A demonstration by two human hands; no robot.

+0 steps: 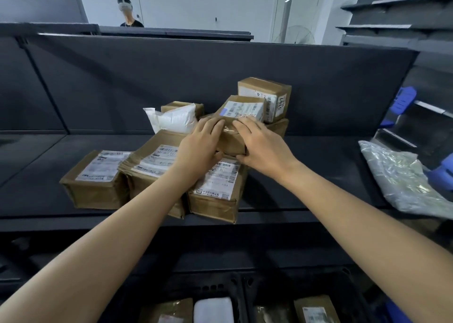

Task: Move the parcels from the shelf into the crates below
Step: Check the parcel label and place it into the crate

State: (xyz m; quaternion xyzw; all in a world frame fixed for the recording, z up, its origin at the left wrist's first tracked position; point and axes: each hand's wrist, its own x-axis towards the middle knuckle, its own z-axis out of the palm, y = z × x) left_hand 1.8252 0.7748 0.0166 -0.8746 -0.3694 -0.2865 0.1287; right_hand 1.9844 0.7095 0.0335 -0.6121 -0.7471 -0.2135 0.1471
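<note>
left hand (199, 146) and right hand (262, 146), grips snug around taped brown parcel (229, 139) on the shelf (306, 175)

A: The boxes (95, 188) were brown cardboard under glossy clear tape, with paper labels stuck on. The taped box (230, 143) shone most.
B: Yeah, and the white mailer (176, 121) was soft plastic; shelf (318, 156) matt dark, crates (241, 291) black plastic.

Head view (wide-angle), forward and down, close over shelf (306, 175).
</note>
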